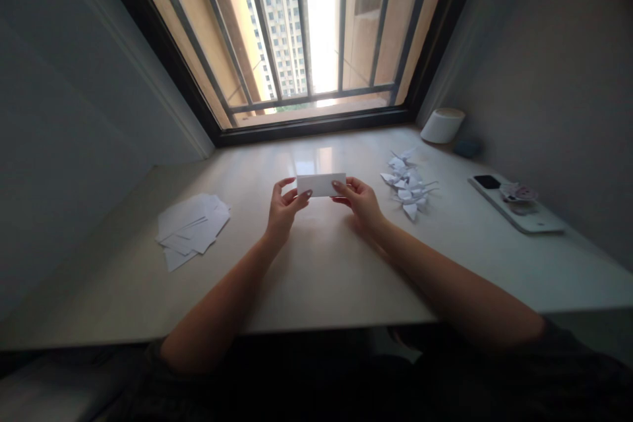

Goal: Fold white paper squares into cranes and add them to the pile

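Note:
Both hands hold a small white folded paper rectangle [320,184] just above the middle of a pale table [316,277]. My left hand [283,206] pinches its left end between thumb and fingers. At the paper's right end, my right hand [360,199] grips in the same way. A loose stack of white paper sheets [192,229] lies on the table to the left of my left hand. Several folded white paper cranes [408,184] lie in a heap to the right of my right hand.
A white phone-like slab [514,206] with a small pinkish object [518,194] on it lies at the right. A white roll [442,125] and a small dark object [467,148] stand at the far right corner. A barred window [306,39] rises behind the table.

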`<state>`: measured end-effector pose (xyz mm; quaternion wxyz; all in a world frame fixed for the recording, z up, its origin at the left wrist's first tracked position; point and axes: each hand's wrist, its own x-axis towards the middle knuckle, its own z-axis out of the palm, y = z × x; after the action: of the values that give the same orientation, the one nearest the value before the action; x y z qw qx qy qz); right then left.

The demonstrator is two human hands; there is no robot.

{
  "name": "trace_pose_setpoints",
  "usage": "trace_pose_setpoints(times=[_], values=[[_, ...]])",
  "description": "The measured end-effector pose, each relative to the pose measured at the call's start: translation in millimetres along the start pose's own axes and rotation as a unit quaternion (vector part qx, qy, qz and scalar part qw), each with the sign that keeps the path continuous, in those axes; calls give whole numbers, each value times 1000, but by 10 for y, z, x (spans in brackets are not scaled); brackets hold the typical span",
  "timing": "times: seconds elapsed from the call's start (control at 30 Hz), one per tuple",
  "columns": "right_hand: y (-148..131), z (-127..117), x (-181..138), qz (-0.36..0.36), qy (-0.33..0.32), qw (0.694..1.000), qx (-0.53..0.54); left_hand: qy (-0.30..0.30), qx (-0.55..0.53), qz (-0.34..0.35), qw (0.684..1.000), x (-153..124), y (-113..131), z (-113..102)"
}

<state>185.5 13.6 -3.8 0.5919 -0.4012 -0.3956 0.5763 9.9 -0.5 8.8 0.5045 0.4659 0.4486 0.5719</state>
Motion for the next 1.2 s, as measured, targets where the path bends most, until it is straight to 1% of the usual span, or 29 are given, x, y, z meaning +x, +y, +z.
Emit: trace_pose_setpoints(times=[0.1,0.17,0.27,0.37,0.77,1.1,1.2], values=[[-9,16,-19,-19,0,1000,-25,-4,-9,-25,1000,-9,20,8],[-15,23,-30,-28,-4,999,-37,-11,-6,-29,1000,-13,22,10],[-24,29,-40,-29,-8,999,-41,-18,5,-17,1000,-15,4,10],[-27,32,-46,-27,-6,999,-41,-13,13,-8,1000,-16,-15,13],[-13,24,-48,-18,-18,999,-20,-6,15,-5,1000,-23,-4,26],[-11,25,-48,-22,-15,999,-21,-11,13,-7,1000,-23,-9,19],[-5,27,-45,-30,-9,999,-37,-18,19,4,1000,-18,-21,17]])
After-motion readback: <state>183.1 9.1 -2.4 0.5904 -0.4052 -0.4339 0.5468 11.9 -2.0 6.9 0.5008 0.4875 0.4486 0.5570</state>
